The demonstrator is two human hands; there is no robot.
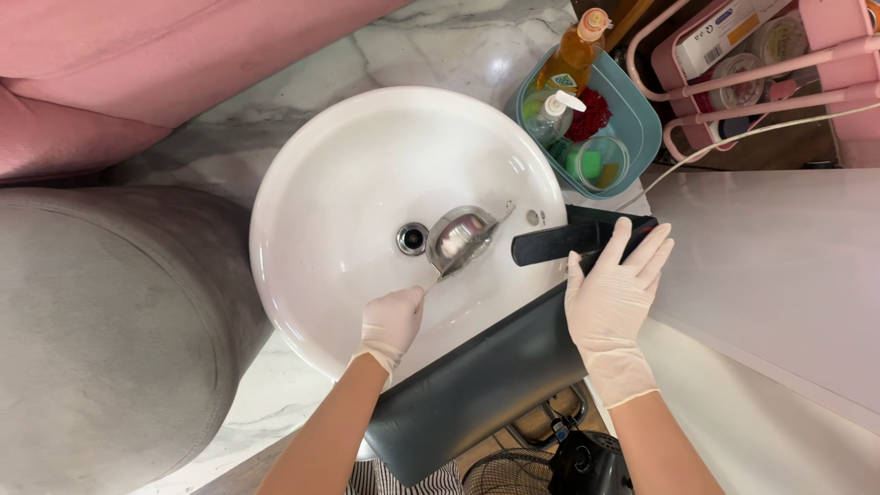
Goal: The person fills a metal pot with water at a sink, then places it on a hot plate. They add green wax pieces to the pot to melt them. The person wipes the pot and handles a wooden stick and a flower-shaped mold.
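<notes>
Over the white basin (pixel 348 174), the left hand (pixel 392 321) pinches a steel ladle (pixel 458 236) by its handle, bowl beside the drain (pixel 412 238). To the right, the right hand (pixel 612 295) rests open-fingered on the black tap (pixel 573 240). Wet gloves could let the ladle slip and clatter.

Both forearms bare, reaching up from bottom edge, both hands in thin white gloves. Left hand (pixel 391 323): curled into loose fist, fingers closed around thin handle, knuckles up, wrist straight, forearm angled up and rightward. Right hand (pixel 612 293): palm down, flat, fingers spread and extended forward, fingertips ahead of palm, wrist slightly bent, glove cuff ending partway down forearm. Hands well apart, level with each other.
</notes>
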